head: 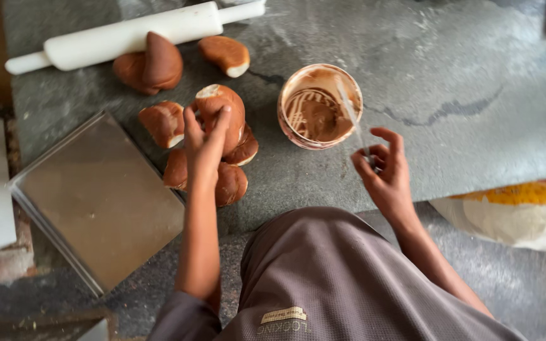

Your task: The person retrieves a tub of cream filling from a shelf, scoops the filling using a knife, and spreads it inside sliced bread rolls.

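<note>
Several brown bread rolls lie in a cluster on the grey stone slab (pixel 450 69). My left hand (pixel 203 148) reaches over the cluster, fingers closed around the top roll (pixel 229 107). My right hand (pixel 383 173) holds a thin clear utensil (pixel 352 113), blurred, whose far end sits in a round tub of brown spread (pixel 319 106). The tub stands to the right of the rolls, its walls smeared with spread.
A white rolling pin (pixel 127 35) lies at the back, with two more rolls (pixel 153 63) (pixel 225 53) beside it. A flat metal tray (pixel 96 196) sits at the left. A yellow and white bag (pixel 519 211) rests at the right, below the slab's edge.
</note>
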